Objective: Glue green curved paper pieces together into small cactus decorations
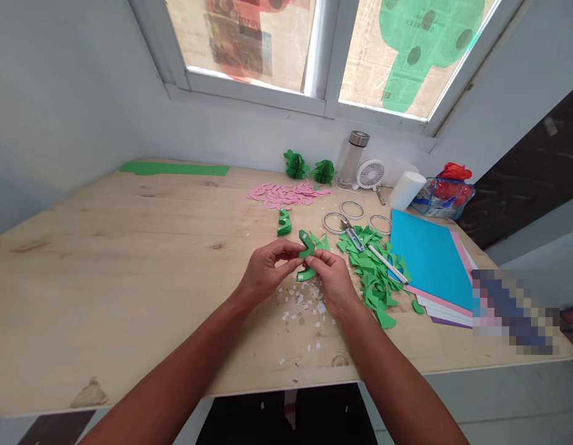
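Observation:
Between both hands is a curved green paper cutout (306,252) with small white squares on it, held above the table. My left hand (271,267) pinches it from the left side. From the right, my right hand (331,276) grips the same cutout, its thumb near the middle of the curve. A stack of similar green paper cutouts (284,223) stands just beyond my left hand. Small white paper bits (301,301) lie scattered below the hands. Green paper scraps (376,269) are heaped to the right of my right hand.
Thread snips (353,235) and a white pen (387,264) lie on the scraps, near tape rolls (352,210). Pink paper cutouts (286,194) and green paper ornaments (323,172) are behind. Coloured sheets (429,259), a fan (370,174) and a glass bottle (352,162) are at right.

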